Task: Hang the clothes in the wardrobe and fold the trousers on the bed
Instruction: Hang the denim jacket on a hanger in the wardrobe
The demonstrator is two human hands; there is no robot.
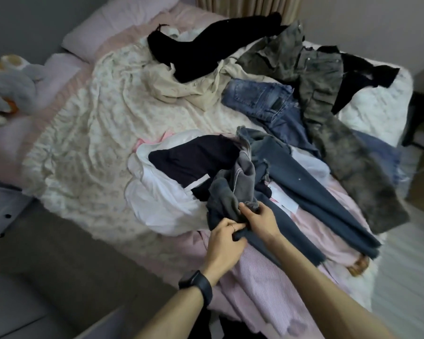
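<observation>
Dark blue-grey jeans (311, 192) with frayed hems lie on the near part of the bed (83, 123), legs stretching right. Both hands hold the bunched waist end. My left hand (224, 241) grips the cloth from below left; my right hand (258, 217) pinches the frayed edge just above it. A white and black garment (179, 172) lies to their left. Lighter blue jeans (264, 101), camouflage trousers (328, 113), a cream top (191, 86) and a black garment (206, 47) lie farther back.
A pink striped cloth (255, 285) hangs over the bed's near corner. Pillows (103, 28) and a plush toy (8, 86) sit at the left. Another black garment (362, 77) lies at the far right. Floor (406, 265) runs along the right side.
</observation>
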